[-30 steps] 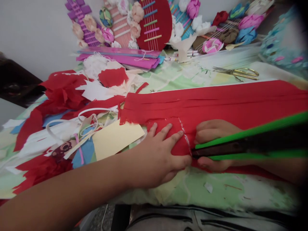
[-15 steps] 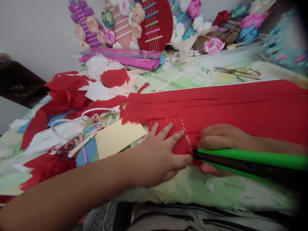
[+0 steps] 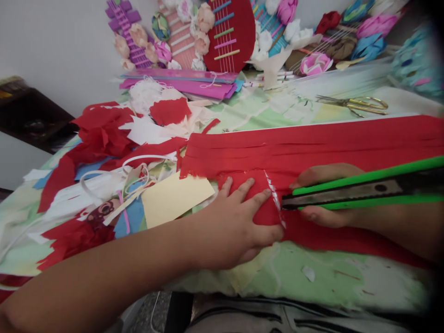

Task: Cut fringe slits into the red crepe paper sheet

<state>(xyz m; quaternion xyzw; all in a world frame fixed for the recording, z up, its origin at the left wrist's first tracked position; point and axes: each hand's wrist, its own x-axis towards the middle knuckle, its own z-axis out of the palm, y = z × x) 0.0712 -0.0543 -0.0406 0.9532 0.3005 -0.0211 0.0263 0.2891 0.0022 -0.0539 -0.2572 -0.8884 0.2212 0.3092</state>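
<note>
My left hand (image 3: 239,222) lies with spread fingers on a red crepe paper flap, pressing it flat. Beside its fingertips, a ragged whitish cut line (image 3: 274,192) runs down through the red. My right hand (image 3: 326,217) is wrapped round a green and black box cutter (image 3: 367,187). The cutter's tip touches or hovers just over the red crepe paper (image 3: 347,143), right of the cut line; I cannot tell which. This long red sheet stretches to the right edge, with a white edge along its far side. A cream card (image 3: 176,196) is left of my left hand.
Gold-handled scissors (image 3: 364,105) lie beyond the red sheet. Red paper scraps (image 3: 104,129), white string (image 3: 147,95) and folded purple paper (image 3: 208,90) cover the left and back. Decorated paper guitars (image 3: 229,37) lean on the wall. The table's near edge is close to my lap.
My right hand and the box cutter have moved up and away from the near edge, and the cutter now lies more level across the sheet. My left hand stays pressed down. The view has shifted slightly.
</note>
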